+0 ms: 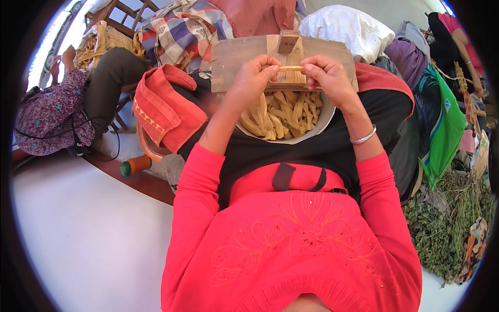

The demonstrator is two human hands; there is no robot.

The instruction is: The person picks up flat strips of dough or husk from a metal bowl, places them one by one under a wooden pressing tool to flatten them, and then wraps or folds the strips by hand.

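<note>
A short, thin, yellowish strip [291, 68] is stretched level between my two hands. Its left end is pinched in the fingertips of my left hand [253, 79], and the fingers of my right hand [329, 77] are closed on the other end. Just under the strip lies a wooden board [231, 58] with a paler panel in its middle and a small wooden block [288, 41] standing on it. Below the board, at my lap, a pale bowl [327, 118] holds many flat, tan-yellow strips [283, 115]. My fingers hide both ends of the held strip.
A red towel [169, 112] hangs over my left knee. Beyond it sits another person in a patterned purple top [54, 114]. A white sack [345, 28] stands behind the board. To my right are a green cloth [449, 122] and a heap of dried plants [442, 223].
</note>
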